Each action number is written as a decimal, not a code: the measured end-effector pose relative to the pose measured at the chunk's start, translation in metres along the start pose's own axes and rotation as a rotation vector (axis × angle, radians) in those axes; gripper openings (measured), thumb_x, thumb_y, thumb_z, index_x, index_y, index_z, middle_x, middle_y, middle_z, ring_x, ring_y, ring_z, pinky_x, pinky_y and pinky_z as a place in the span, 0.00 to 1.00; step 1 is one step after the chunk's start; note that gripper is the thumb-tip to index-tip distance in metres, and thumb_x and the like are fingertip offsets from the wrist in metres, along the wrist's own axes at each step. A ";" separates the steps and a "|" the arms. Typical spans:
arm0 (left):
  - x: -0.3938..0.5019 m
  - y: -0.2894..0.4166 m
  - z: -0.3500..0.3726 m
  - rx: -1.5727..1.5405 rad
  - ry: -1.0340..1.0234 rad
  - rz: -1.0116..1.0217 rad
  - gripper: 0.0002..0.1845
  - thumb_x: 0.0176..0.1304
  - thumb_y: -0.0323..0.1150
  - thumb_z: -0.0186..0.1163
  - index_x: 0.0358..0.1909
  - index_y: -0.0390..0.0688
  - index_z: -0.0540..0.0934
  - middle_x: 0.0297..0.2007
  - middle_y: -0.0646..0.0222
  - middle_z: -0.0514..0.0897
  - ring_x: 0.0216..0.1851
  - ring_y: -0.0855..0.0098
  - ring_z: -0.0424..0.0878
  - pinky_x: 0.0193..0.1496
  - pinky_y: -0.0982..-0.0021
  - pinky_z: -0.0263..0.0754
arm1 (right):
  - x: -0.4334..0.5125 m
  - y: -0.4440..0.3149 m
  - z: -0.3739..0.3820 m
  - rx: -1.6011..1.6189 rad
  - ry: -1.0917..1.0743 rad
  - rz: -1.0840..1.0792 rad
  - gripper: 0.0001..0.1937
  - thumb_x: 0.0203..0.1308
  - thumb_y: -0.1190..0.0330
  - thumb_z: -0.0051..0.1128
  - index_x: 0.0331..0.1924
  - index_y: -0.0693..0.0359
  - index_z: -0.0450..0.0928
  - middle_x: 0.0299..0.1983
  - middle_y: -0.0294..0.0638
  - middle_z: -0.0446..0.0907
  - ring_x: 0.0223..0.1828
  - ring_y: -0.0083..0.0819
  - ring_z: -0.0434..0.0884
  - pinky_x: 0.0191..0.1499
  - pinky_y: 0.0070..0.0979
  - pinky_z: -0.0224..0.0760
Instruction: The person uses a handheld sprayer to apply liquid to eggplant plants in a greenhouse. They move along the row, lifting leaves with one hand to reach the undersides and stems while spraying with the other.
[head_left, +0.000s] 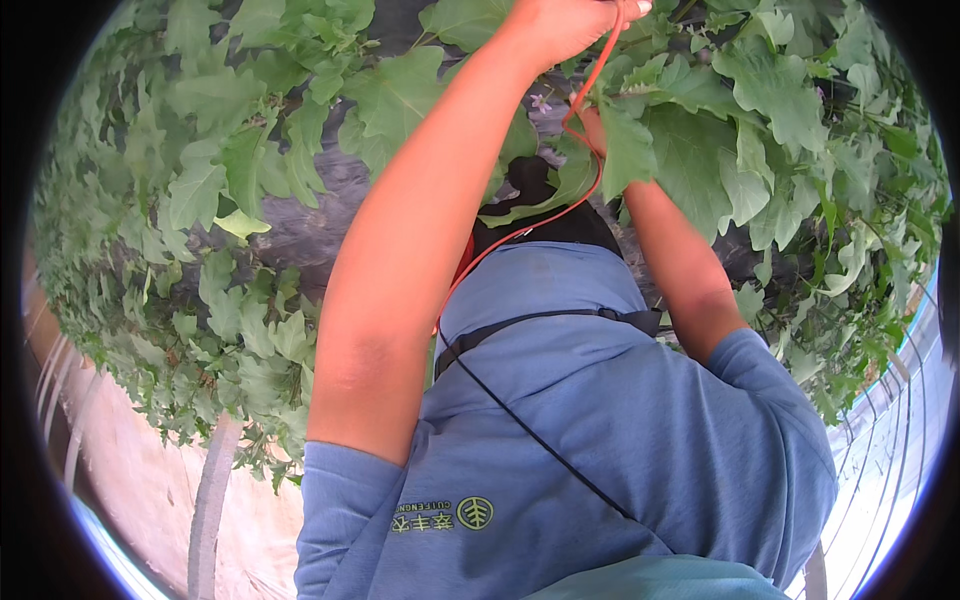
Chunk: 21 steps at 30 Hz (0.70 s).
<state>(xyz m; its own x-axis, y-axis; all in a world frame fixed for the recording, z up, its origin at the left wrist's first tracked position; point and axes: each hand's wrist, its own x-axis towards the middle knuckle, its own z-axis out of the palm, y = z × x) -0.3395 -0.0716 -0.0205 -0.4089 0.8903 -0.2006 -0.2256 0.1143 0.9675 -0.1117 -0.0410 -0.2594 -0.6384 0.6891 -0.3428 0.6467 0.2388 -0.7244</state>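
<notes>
My left hand (581, 26) is at the top edge, its fingers closed on a red cord (592, 79) and partly cut off by the picture's rim. Lower and slightly to the right, my right hand (594, 129) is among the leaves of an eggplant plant (626, 146), mostly hidden by a leaf. The cord runs down past its fingers, then along my front to my left side; whether these fingers grip anything is unclear. A small pale purple flower (541, 103) shows between the two hands.
Dense eggplant foliage (247, 157) surrounds both arms. Dark plastic ground film (300, 232) shows between the leaves. A grey post (210, 502) stands at the lower left. A black strap (517, 326) crosses my blue shirt. Pale sheeting with curved dark lines (885, 450) lies at the lower right.
</notes>
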 end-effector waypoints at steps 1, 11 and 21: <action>-0.006 0.006 0.003 0.085 0.015 0.054 0.10 0.69 0.31 0.72 0.46 0.37 0.87 0.32 0.71 0.87 0.34 0.76 0.84 0.37 0.69 0.80 | 0.007 0.002 -0.002 0.055 0.010 0.102 0.23 0.73 0.50 0.67 0.54 0.63 0.85 0.42 0.42 0.88 0.44 0.34 0.85 0.52 0.38 0.76; -0.076 0.085 0.006 0.244 0.239 0.141 0.08 0.70 0.29 0.71 0.47 0.36 0.89 0.30 0.73 0.88 0.31 0.82 0.83 0.35 0.76 0.76 | 0.103 -0.049 -0.017 0.167 0.079 0.150 0.32 0.50 0.38 0.79 0.42 0.60 0.89 0.33 0.38 0.92 0.38 0.33 0.90 0.49 0.31 0.81; -0.109 0.111 0.004 0.263 0.165 0.285 0.19 0.71 0.19 0.65 0.63 0.34 0.84 0.54 0.57 0.92 0.44 0.74 0.89 0.50 0.73 0.82 | 0.110 -0.111 0.013 -0.020 -0.093 -0.006 0.15 0.63 0.58 0.68 0.53 0.45 0.92 0.51 0.48 0.91 0.55 0.44 0.89 0.62 0.37 0.80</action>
<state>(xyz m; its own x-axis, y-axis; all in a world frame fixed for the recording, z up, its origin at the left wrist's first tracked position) -0.3165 -0.1540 0.1095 -0.5632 0.8225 0.0791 0.1412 0.0015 0.9900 -0.2595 -0.0009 -0.2245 -0.6778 0.6216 -0.3926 0.6500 0.2571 -0.7151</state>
